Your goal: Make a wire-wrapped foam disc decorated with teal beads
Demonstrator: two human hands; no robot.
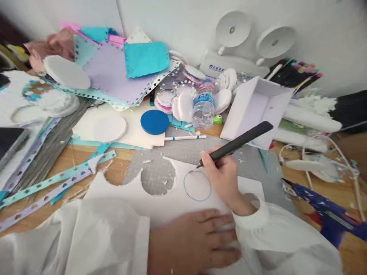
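Note:
Gripped in my right hand [222, 173] is a black craft knife [242, 141], slanting up to the right. Its thin tip meets the white foam sheet [129, 194] at the upper edge of a drawn teal circle [197, 185]. My left hand [195, 238] lies flat on the sheet below the circle, fingers stretched to the right and somewhat blurred. Left of the circle, the sheet has a round cut-out [158, 176] and a scalloped upper edge. Beneath it lies a grey cutting mat [258, 164].
A blue disc [155, 122], a white disc [110, 128] and a marker [186, 138] lie beyond the sheet. Behind them stand a water bottle [204, 109] and an open white box [249, 110]. A blue glue gun [323, 210] lies right; patterned strips [57, 179] lie left.

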